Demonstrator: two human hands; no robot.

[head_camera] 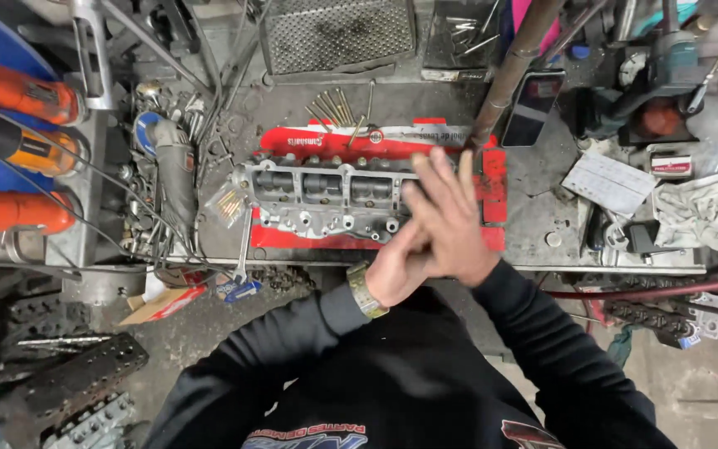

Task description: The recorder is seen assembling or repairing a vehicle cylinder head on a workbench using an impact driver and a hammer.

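Engine cylinder head lies at the middle of the frame on a red sheet, its long axis running left to right. Both hands meet over its right end: the right hand on top, fingers straight and slightly spread, empty; the left hand pressed under it, fingers hidden, so I cannot tell their state. Bolts lie above; a pipe slants at upper right.
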